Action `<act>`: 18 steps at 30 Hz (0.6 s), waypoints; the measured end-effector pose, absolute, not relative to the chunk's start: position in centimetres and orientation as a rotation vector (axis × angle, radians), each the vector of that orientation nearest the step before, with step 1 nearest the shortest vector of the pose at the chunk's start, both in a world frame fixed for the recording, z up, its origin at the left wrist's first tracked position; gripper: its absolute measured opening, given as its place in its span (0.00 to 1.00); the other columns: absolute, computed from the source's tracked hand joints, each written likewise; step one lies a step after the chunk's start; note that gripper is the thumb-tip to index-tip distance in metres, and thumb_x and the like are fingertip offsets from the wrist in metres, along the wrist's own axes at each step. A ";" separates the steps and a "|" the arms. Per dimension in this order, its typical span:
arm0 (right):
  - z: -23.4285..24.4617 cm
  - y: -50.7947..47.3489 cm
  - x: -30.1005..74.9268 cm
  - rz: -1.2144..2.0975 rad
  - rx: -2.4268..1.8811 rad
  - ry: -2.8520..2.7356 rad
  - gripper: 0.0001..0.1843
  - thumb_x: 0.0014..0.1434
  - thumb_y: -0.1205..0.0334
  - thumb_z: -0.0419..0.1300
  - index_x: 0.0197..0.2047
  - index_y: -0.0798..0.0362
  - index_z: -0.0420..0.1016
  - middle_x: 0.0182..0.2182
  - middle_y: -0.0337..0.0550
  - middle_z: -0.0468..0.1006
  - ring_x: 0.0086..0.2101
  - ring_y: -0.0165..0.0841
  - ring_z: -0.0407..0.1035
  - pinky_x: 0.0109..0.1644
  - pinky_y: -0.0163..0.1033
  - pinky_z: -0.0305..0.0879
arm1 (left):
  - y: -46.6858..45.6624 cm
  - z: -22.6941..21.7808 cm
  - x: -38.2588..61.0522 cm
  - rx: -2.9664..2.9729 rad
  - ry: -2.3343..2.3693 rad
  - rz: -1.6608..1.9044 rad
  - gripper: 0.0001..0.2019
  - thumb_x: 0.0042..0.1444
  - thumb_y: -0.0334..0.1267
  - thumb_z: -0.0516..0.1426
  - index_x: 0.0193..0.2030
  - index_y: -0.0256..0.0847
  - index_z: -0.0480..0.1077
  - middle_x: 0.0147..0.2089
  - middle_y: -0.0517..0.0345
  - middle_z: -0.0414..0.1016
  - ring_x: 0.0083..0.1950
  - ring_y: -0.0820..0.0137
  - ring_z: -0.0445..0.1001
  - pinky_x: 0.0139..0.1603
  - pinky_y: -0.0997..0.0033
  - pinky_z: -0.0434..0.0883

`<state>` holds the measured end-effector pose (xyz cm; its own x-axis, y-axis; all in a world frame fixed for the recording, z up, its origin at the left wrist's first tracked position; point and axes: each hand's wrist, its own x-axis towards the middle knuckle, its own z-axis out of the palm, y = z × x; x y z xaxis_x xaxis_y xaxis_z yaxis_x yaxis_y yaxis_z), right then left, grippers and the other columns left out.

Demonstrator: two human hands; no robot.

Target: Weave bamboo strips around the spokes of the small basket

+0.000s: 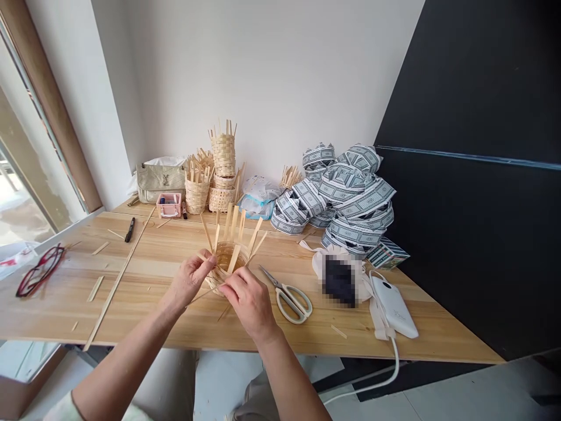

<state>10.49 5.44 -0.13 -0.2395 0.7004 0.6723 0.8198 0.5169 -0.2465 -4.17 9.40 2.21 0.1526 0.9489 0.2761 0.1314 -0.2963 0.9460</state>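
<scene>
Head view: an unfinished woven bamboo basket (225,266) is held between both hands over the wooden worktop (144,304), its loose strips standing up. The left hand (189,279) grips the rim, its fingers (205,263) pinching a strip; the right hand (249,304) presses against the weave, its fingers (234,280) closed on it. Scissors (287,295) with white handles lie just beside the right hand. Farther back, a beige handbag (160,182) shows a YSL-style monogram; any lettering on the white power bank (393,307) seems too faint to read. Red-framed glasses (41,270) lie far left.
</scene>
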 end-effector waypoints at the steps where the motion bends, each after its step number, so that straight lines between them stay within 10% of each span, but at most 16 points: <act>1: -0.2 5.5 10.5 -0.198 -1.237 -1.995 0.13 0.61 0.63 0.53 0.25 0.52 0.70 0.25 0.39 0.70 0.28 0.28 0.66 0.32 0.31 0.60 | 9.3 2.1 -4.4 1.597 1.057 1.229 0.15 0.53 0.48 0.52 0.25 0.40 0.69 0.29 0.58 0.70 0.37 0.65 0.70 0.41 0.68 0.66; 6: -0.3 5.7 10.6 -0.235 -1.227 -1.964 0.12 0.62 0.65 0.52 0.26 0.52 0.68 0.26 0.40 0.69 0.29 0.30 0.66 0.34 0.32 0.61 | 8.6 0.3 -5.3 1.494 0.927 1.237 0.15 0.57 0.44 0.48 0.36 0.40 0.74 0.47 0.51 0.71 0.52 0.61 0.68 0.54 0.64 0.63; 18: -0.3 6.1 8.7 -0.252 -1.495 -1.765 0.11 0.61 0.68 0.48 0.28 0.51 0.65 0.28 0.41 0.65 0.27 0.31 0.64 0.27 0.33 0.56 | 6.6 -0.9 -3.1 1.649 1.050 1.499 0.13 0.56 0.46 0.50 0.38 0.41 0.71 0.40 0.52 0.74 0.46 0.63 0.71 0.49 0.63 0.67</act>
